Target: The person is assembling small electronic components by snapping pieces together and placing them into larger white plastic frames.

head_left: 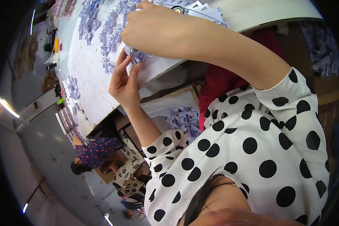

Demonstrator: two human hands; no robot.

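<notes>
My left hand (125, 83) is at the table's near edge, thumb and fingers closed on a small grey-lavender plastic part (136, 55). Just above it, my right hand (148, 29) bends over the same part with its fingers curled. The back of that hand and the wrist hide most of the fingertips, so what they grip cannot be made out. Loose plastic parts (108, 37) of the same colour lie in a heap beyond both hands. Behind my right wrist is a white piece with a round metal centre (178, 10).
The white tabletop (73, 49) carries more heaps of parts (88, 19). Below its edge, near my left forearm, sits a clear bag of parts (182, 120). Another person in a dark floral top (98, 152) sits farther along. More grey parts (322, 49) lie at the far right.
</notes>
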